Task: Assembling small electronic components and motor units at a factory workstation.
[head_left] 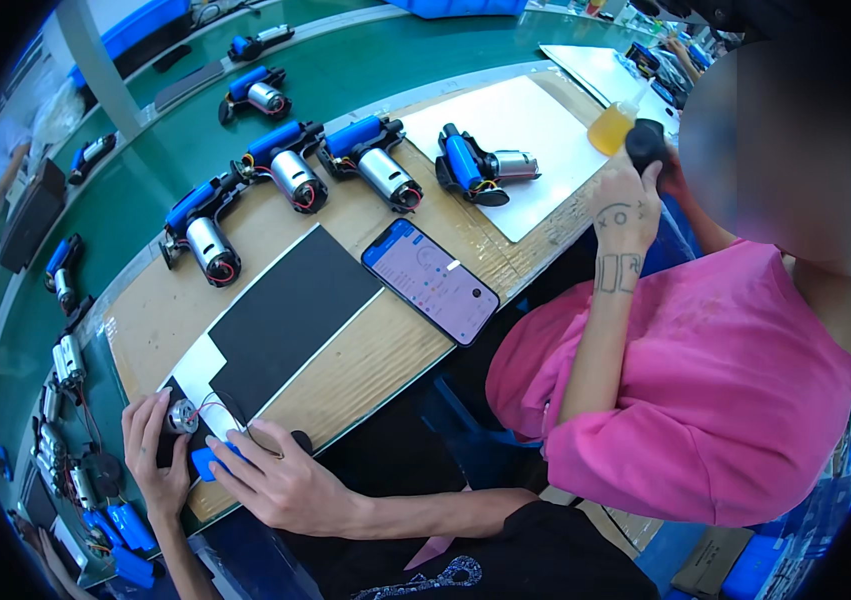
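Note:
At the lower left of the bench, my left hand is closed around a dark part with a small silver motor at its top. Beside it, my right hand has its fingers curled over a blue cylindrical battery pack. Thin red and dark wires run between the motor and the right hand's fingers. A small round black piece shows just past the right hand. Under and beyond both hands lies a black mat on a white sheet.
Several motor-and-battery assemblies stand along the cardboard-covered bench. A phone lies right of the mat. One assembly rests on a white board. A co-worker in a pink shirt sits close at right, near a yellow-liquid bottle.

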`<action>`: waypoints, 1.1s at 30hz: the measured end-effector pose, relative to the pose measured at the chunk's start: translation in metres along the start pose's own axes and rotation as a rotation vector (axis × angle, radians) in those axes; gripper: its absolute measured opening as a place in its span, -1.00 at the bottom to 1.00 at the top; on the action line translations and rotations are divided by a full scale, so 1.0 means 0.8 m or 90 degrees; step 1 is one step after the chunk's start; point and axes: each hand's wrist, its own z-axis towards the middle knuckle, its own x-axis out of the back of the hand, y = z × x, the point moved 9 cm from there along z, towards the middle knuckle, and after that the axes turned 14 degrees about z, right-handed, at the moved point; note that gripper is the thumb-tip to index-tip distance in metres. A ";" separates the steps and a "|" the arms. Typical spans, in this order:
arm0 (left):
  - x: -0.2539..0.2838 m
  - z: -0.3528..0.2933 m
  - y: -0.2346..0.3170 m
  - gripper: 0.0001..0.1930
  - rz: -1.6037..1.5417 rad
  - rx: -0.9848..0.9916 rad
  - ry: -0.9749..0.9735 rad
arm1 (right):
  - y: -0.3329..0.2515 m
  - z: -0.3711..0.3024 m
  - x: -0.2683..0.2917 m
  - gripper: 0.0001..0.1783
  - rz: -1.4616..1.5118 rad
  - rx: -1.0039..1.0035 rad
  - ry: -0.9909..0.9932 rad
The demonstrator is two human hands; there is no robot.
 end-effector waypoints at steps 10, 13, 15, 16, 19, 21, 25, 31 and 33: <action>0.005 -0.002 -0.004 -0.34 -0.001 0.008 0.002 | 0.019 -0.003 0.015 -0.66 0.055 -0.016 0.051; 0.002 0.001 -0.010 -0.35 -0.028 0.017 -0.020 | 0.018 -0.009 0.018 -0.67 0.070 0.005 0.077; 0.001 0.000 -0.009 -0.35 -0.018 0.019 -0.009 | 0.020 -0.013 0.015 -0.67 0.080 0.012 0.082; 0.002 -0.001 -0.009 -0.35 -0.008 0.021 0.002 | 0.021 -0.014 0.015 -0.67 0.091 0.019 0.086; 0.001 -0.005 -0.013 -0.34 -0.011 0.025 -0.015 | 0.027 -0.016 0.013 -0.67 0.104 0.020 0.077; 0.000 -0.008 -0.015 -0.33 -0.007 0.037 -0.013 | 0.027 -0.016 0.014 -0.67 0.101 0.029 0.081; 0.002 -0.005 -0.016 -0.30 -0.006 0.037 -0.044 | 0.026 -0.010 0.013 -0.67 0.123 0.044 0.035; 0.011 0.019 -0.005 -0.36 -0.012 0.015 -0.111 | 0.036 -0.002 0.032 -0.64 0.156 0.053 0.050; 0.014 0.024 -0.003 -0.37 -0.008 0.003 -0.113 | 0.040 -0.002 0.032 -0.63 0.168 0.051 0.049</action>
